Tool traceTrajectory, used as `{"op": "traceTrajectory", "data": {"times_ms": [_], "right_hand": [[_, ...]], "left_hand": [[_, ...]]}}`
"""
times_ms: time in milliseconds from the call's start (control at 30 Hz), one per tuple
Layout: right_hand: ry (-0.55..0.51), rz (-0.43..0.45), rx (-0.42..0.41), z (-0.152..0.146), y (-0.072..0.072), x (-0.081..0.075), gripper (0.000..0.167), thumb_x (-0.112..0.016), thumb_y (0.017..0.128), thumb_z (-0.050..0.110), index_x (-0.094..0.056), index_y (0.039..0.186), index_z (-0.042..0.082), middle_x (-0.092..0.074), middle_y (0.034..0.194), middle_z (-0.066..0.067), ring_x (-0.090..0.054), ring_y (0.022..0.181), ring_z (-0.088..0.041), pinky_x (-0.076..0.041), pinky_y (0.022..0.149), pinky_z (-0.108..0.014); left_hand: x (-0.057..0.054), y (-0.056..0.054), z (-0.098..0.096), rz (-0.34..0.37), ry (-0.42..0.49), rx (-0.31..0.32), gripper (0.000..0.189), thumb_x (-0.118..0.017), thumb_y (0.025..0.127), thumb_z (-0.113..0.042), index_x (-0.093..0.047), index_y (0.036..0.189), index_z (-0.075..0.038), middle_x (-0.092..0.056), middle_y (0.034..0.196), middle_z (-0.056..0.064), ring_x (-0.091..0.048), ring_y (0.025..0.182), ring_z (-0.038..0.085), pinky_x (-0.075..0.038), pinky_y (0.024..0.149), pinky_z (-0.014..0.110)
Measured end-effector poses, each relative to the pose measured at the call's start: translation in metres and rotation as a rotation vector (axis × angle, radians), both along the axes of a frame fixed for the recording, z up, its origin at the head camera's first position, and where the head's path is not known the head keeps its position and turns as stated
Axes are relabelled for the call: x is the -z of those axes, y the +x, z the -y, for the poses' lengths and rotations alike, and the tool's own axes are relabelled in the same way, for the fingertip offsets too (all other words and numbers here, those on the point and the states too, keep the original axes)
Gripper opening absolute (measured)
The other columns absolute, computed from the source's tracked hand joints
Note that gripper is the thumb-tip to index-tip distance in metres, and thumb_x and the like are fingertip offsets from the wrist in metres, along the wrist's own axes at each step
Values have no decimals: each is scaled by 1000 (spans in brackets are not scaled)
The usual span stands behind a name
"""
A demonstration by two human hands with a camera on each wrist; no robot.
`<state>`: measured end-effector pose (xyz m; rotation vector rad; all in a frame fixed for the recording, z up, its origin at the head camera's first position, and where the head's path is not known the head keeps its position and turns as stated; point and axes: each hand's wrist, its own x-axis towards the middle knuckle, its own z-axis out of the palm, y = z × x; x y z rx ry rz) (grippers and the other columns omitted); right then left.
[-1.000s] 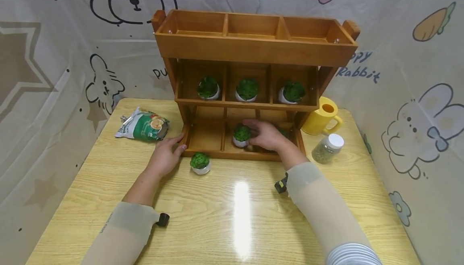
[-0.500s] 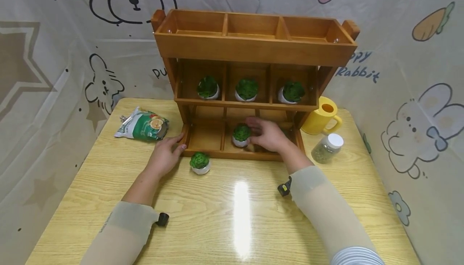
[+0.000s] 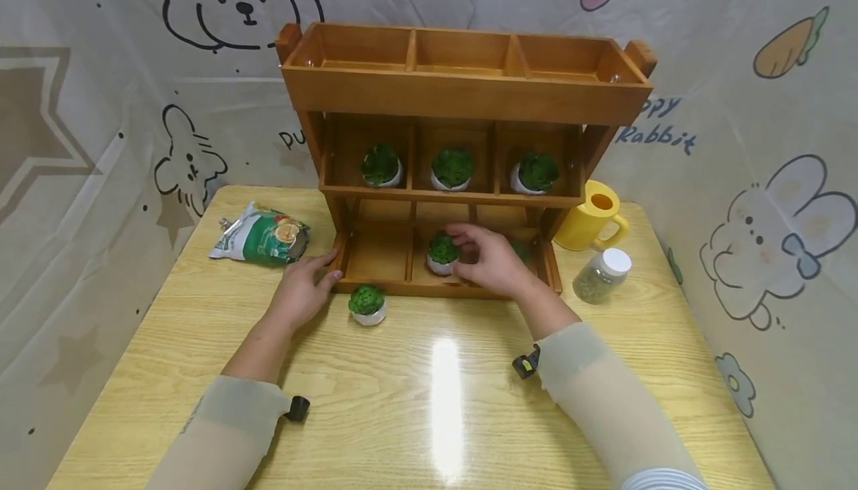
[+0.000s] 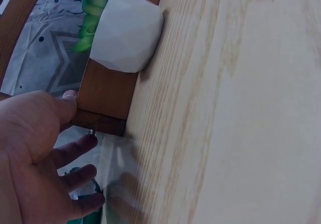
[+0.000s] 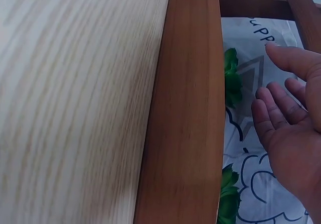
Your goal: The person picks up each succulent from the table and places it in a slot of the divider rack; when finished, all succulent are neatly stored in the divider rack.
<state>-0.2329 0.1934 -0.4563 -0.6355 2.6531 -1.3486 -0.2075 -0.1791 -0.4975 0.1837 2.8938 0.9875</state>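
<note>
A brown wooden tiered shelf (image 3: 456, 94) stands on the table, with three compartments per tier. My left hand (image 3: 306, 293) rests against the lower tier's left end, thumb at the front corner (image 4: 103, 96), the other fingers fairly straight. My right hand (image 3: 492, 259) is inside the lower tier, fingers loosely bent beside a potted succulent (image 3: 442, 252) in the middle compartment; nothing shows between them in the right wrist view. Another potted succulent (image 3: 367, 305) stands on the table against the front board. A further green plant (image 3: 519, 250) is partly hidden behind the right hand.
Three potted succulents (image 3: 451, 168) sit in the middle tier, one per compartment. A green and white packet (image 3: 261, 237) lies left of the shelf. To the right are a yellow watering can (image 3: 590, 218) and a white-lidded jar (image 3: 602, 275).
My right hand shifts slightly beside the lower-tier succulent, its fingers bending a little more. The left hand stays at the shelf's end. The head view tilts slightly.
</note>
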Motion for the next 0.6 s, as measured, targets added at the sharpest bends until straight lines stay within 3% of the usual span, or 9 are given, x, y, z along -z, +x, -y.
{"op": "traceTrajectory", "data": {"times_ms": [300,600], "right_hand": [[-27,-4,-28,7,11,4,64,-83,89,12,-56,147,4,-63,136,-9,-64,114,-35,-55,95,-52],[-77,-7,-89,18,19,9,64,-85,89,15,-58,145,3,-67,129,-14,-65,110,-31,-56,96,-50]], "left_hand": [[1,2,1,-6,8,3,54,-56,109,-35,-47,157,-12,-51,151,22,-35,144,49,-28,118,63],[0,1,0,-17,0,0,53,-57,109,-33,-48,157,-12,-52,150,23,-36,143,48,-30,118,63]]}}
